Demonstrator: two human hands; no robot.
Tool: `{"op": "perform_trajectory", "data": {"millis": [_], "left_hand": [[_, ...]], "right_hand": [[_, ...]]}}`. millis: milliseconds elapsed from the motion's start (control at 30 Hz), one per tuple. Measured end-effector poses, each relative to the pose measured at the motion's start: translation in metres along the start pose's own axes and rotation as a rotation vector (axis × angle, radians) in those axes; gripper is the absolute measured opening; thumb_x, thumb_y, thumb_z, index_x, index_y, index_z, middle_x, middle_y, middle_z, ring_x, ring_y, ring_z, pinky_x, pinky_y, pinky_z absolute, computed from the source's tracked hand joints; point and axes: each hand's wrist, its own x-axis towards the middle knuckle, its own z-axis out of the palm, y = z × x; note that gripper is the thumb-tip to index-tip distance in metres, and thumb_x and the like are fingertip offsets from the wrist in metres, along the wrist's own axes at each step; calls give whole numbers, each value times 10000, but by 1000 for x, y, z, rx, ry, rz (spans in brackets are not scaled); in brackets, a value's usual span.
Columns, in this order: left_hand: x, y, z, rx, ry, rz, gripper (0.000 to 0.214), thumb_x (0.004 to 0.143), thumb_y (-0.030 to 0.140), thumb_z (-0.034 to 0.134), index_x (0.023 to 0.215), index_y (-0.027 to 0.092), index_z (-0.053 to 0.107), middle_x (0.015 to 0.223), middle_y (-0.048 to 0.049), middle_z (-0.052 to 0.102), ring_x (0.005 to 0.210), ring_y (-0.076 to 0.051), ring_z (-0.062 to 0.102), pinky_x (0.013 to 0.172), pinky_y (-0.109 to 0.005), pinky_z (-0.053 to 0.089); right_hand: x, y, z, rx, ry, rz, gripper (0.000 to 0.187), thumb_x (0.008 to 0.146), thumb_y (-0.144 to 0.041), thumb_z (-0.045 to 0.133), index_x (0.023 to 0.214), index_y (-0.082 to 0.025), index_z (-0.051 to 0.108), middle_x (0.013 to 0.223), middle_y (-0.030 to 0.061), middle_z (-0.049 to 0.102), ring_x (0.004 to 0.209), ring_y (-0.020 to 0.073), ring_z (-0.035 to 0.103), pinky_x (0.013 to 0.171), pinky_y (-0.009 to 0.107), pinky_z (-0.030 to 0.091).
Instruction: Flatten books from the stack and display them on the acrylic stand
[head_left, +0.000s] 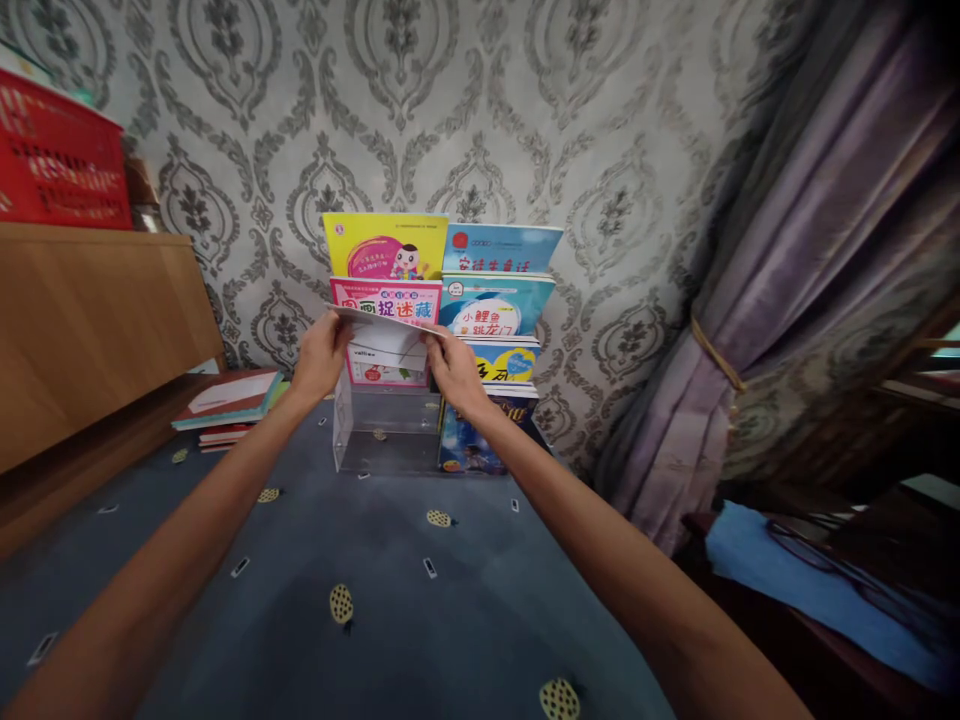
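Note:
My left hand [322,355] and my right hand [456,375] grip a thin white booklet [386,342] by its two sides, with the fingers closed on the edges. It is tilted, and small dark lettering shows on it. Behind the booklet a pink picture book [382,290] stands in a clear stepped rack [390,455], partly covered. A yellow book [352,235] rises behind the pink one. In the rack's right column stand a blue book [510,245], a light-blue book [525,295], a yellow-and-blue book [517,360] and a dark-blue book [476,440]; my right hand overlaps some of them.
The rack stands on a blue patterned cloth [405,620] against a papered wall [600,180]. A stack of books [229,395] lies at the left beside a wooden cabinet [105,320] topped by a red basket [64,160]. A curtain [720,330] and blue fabric [810,590] are at the right.

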Motion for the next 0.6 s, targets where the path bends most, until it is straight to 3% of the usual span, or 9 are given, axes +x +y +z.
{"op": "perform_trajectory", "data": {"millis": [200,467,600], "left_hand": [[4,-8,7,-64,9,7,167,915,202,504,1022,186,632,983,-82,712,926,-237,640,863,-359,494],[-1,-22,9,35,-72,-58,77,864,173,549,870,198,621,867,-73,692,862,-258,647,826,-365,490],[-7,-25,15,87,-149,-97,98,880,178,511,852,200,602,793,-60,679,831,-253,652,820,-348,479]], "right_hand": [[6,10,5,-12,2,-26,375,980,-252,396,1301,-219,586,1023,94,720,925,252,649,846,416,511],[13,9,9,-10,-57,11,325,1003,-292,371,1242,-194,569,843,72,673,783,235,642,780,406,500],[11,4,6,0,-18,34,311,1009,-311,385,1284,-214,492,903,81,680,800,253,647,794,424,508]]}}
